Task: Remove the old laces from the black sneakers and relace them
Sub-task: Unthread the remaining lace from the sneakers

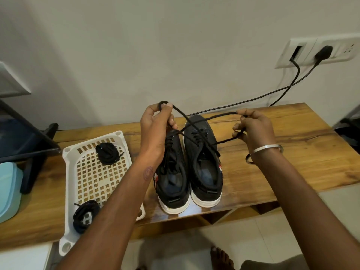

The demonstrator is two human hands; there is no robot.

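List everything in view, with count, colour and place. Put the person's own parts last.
sneakers: two, black with white soles, side by side mid-table
lace: one, black, running from the right sneaker up to both hands
tray: one, white, perforated, table's left part
lace bundles: two, black, on the tray, far and near ends
table: one, brown wood, against the wall
socket panel: one, white, on the wall, two black cables plugged in
container: one, light blue, far left
bangle: one, silver, right wrist
left hand: pinches the lace
right hand: pinches the lace
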